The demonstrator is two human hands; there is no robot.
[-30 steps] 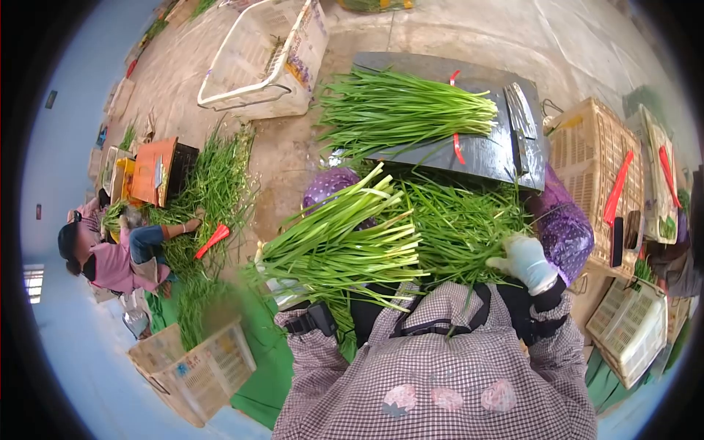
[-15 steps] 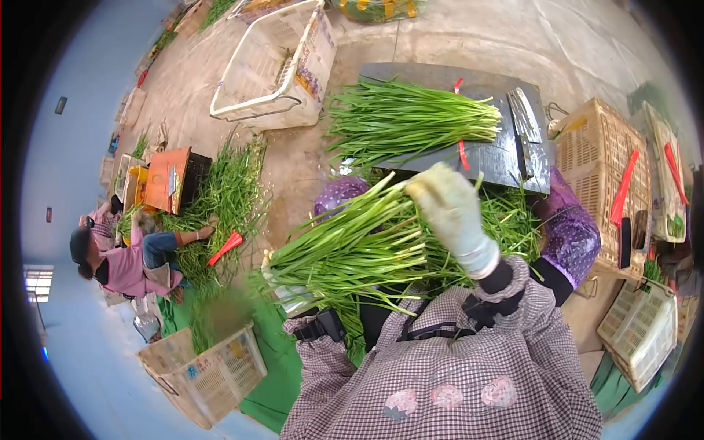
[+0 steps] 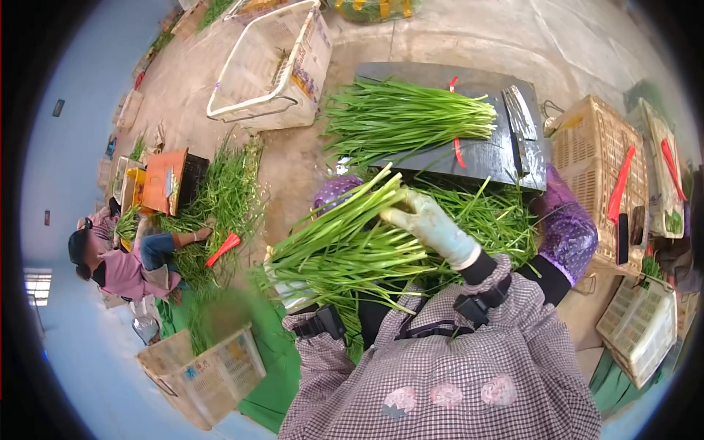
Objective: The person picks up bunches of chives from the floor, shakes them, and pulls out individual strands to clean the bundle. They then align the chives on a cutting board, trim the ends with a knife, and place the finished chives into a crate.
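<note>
A loose bunch of long green stalks (image 3: 345,253) lies across my lap, pale ends to the right. My left hand (image 3: 292,290), gloved and mostly hidden under the leaves, holds the bunch from below at its left side. My right hand (image 3: 429,226), in a pale glove, is at the bunch's right end, thumb and fingers apart around the stalk ends; whether it grips any is unclear. Ahead, a larger bundle (image 3: 414,117) rests on a dark board (image 3: 484,158) over a red strip (image 3: 460,152). A knife (image 3: 519,125) lies on the board's right side.
White crate (image 3: 257,110) at upper left; tan crates (image 3: 598,165) with red strips at right. Another crate (image 3: 213,374) stands lower left. Loose greens (image 3: 231,176) cover the floor at left, where a person in pink (image 3: 125,268) sits by an orange-topped box (image 3: 165,180).
My right hand has moved left and down onto the stalk ends, and its fingers have spread. The bunch has shifted only slightly. The person at left has moved an arm slightly.
</note>
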